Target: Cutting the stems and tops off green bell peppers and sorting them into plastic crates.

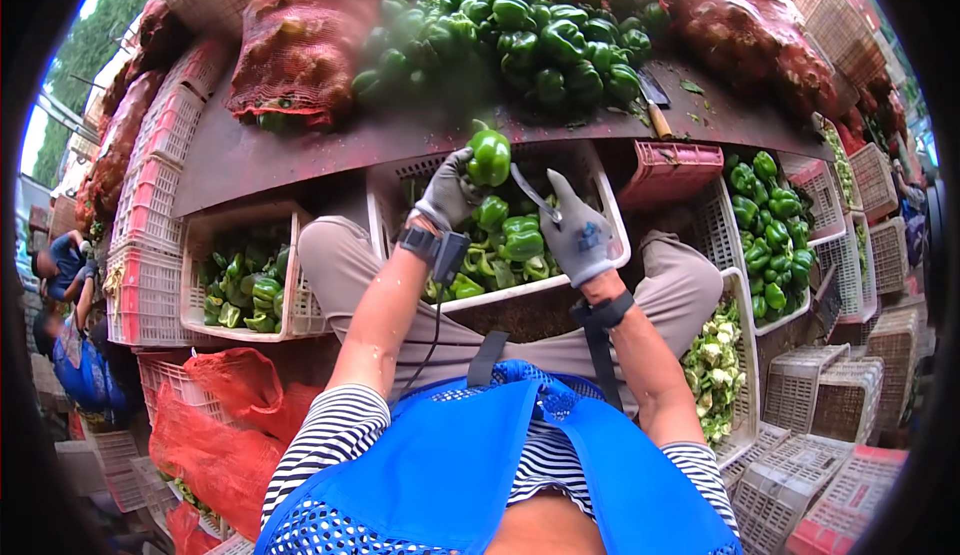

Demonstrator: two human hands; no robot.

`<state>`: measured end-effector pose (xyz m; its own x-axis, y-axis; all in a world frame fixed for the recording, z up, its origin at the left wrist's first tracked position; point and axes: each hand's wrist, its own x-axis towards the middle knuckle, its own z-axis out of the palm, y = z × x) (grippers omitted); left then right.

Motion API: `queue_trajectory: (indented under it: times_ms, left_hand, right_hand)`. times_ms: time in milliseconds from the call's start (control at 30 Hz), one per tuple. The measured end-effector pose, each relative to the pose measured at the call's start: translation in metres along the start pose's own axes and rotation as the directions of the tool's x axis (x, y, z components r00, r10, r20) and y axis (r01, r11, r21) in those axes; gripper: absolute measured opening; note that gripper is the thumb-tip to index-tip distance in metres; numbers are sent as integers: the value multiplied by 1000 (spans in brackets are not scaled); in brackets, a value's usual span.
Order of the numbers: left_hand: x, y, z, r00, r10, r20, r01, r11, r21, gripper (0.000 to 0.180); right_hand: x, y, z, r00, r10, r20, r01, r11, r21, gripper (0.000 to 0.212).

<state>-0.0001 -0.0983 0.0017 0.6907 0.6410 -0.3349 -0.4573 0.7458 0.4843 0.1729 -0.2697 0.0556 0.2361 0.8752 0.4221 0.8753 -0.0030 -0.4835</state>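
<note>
My left hand point(448, 193), in a grey glove, is closed on a whole green bell pepper point(489, 159) with its stem pointing up. My right hand point(580, 233), also gloved, grips a small curved knife point(530, 191); its blade points toward the pepper, and I cannot tell if it touches. Its thumb sticks up. Below both hands stands a white crate point(612, 240) between my knees, holding green bell peppers point(520, 239), some of them looking cut. On the table point(300, 155) ahead lies a big heap of whole green peppers point(560, 45).
Red mesh sacks point(300, 40) flank the heap. A wide-bladed knife point(657, 115) with a wooden handle lies at the table's right edge. Pepper crates stand left point(292, 285) and right point(735, 235); another crate point(742, 375) holds pale green scraps. Red netting point(225, 425) lies at lower left. People work far left.
</note>
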Motion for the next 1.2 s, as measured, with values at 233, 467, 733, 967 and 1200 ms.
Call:
queue_trajectory:
  times_ms: [233, 467, 733, 967, 1200]
  left_hand:
    - [-37, -55, 32, 990, -59, 128, 73, 991, -111, 30]
    - [-52, -79, 27, 984, -159, 84, 170, 975, -141, 33]
    - [-49, -81, -13, 967, -243, 80, 247, 968, -35, 39]
    - [-63, -71, 6, 985, -151, 80, 114, 931, 346, 36]
    - [-67, -65, -8, 987, -147, 59, 127, 956, 263, 46]
  right_hand:
    - [-10, 5, 15, 994, -34, 108, 46, 993, -106, 85]
    - [-5, 32, 29, 993, -100, 69, 112, 972, -209, 83]
    - [-8, 41, 39, 875, 214, 435, -424, 773, 472, 51]
    - [-10, 78, 39, 543, 302, 784, -818, -23, 575, 18]
    - [-7, 77, 43, 832, 407, 376, -521, 807, 279, 75]
